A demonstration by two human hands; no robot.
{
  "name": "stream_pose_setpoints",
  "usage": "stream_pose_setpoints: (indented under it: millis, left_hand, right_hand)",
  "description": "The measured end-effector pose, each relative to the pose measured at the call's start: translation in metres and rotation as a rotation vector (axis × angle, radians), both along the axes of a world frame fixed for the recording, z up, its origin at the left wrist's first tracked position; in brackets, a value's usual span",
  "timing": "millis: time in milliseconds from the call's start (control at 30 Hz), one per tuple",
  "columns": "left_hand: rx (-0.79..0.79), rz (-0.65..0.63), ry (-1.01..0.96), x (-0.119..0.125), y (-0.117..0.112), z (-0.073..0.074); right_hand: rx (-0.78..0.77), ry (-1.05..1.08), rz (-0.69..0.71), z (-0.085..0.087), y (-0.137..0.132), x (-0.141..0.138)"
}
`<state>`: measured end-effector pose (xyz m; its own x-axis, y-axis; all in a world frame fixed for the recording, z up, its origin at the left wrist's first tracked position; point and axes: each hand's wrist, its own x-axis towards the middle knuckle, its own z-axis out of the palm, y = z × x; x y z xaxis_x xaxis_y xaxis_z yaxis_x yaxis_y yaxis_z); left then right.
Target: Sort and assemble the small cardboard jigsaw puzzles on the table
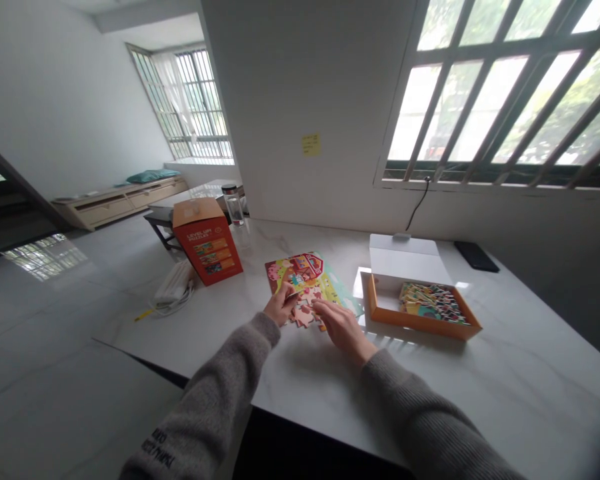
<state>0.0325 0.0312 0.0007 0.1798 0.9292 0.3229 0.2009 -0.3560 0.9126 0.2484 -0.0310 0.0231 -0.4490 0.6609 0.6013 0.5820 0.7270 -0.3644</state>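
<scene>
From the head view I counted two hands at work over one partly built jigsaw puzzle [304, 272] on a white marble table [505, 363]. The left hand [279, 305] was closed in a pinch on one puzzle piece [295, 295], held just above the puzzle's near edge. The right hand [341, 325] lay open, palm down, fingers flat on the puzzle's near right corner, just beside the left hand.

Just to the right of the right hand sat one open orange tray [420, 325] with a heap of loose pieces [433, 303] inside; I could not count them. Beyond the tray, farther right, lay one black phone [476, 257].

Left of the left hand and farther off stood one upright orange carton [207, 243], with one clear bottle [234, 203] behind it and one white cable bundle [173, 287] at the table's left edge.

One yellow sticky note [311, 144] hung on the wall beyond both hands.

The table's near edge ran under both forearms. Its left edge slanted away well left of the left hand. Bare marble stretched between the hands and the near edge, and broadly to the right of the right hand, on the near side of the tray.
</scene>
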Motion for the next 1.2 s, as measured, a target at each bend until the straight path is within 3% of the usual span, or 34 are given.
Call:
stream_pose_setpoints:
  millis: [100, 200, 367, 467, 600, 667, 800, 933, 1067, 1200]
  left_hand:
    - [0.151, 0.051, 0.086, -0.001, -0.001, -0.001]
    - [0.169, -0.022, 0.039, 0.005, -0.005, 0.000]
    - [-0.161, -0.151, -0.343, 0.029, -0.016, 0.007]
    - [-0.407, -0.241, -0.542, 0.037, -0.023, 0.016]
    - [-0.573, -0.365, -0.661, 0.037, -0.028, 0.024]
    - [-0.538, -0.352, -0.637, 0.036, -0.029, 0.024]
    - [-0.468, -0.237, -0.592, 0.033, -0.024, 0.018]
    - [-0.407, -0.040, -0.615, 0.029, -0.018, 0.017]
    - [-0.369, -0.074, -0.560, 0.030, -0.018, 0.018]
    - [-0.420, -0.081, -0.470, 0.029, -0.015, 0.012]
  right_hand:
    - [-0.055, 0.293, -0.091, -0.001, -0.004, 0.004]
    - [-0.039, 0.356, -0.146, 0.003, -0.006, 0.003]
    - [-0.053, 0.163, -0.089, 0.005, -0.006, -0.005]
    - [-0.044, 0.054, -0.128, 0.001, -0.005, -0.009]
    - [-0.079, -0.001, -0.096, 0.001, -0.003, -0.013]
    - [-0.134, 0.054, -0.073, 0.004, -0.003, -0.012]
    - [-0.116, 0.186, -0.209, 0.009, -0.003, 0.003]
    - [-0.119, -0.158, -0.132, 0.004, -0.003, 0.024]
    - [-0.101, -0.401, -0.017, 0.000, 0.003, 0.029]
    - [0.066, -0.519, 0.044, 0.003, 0.009, 0.023]
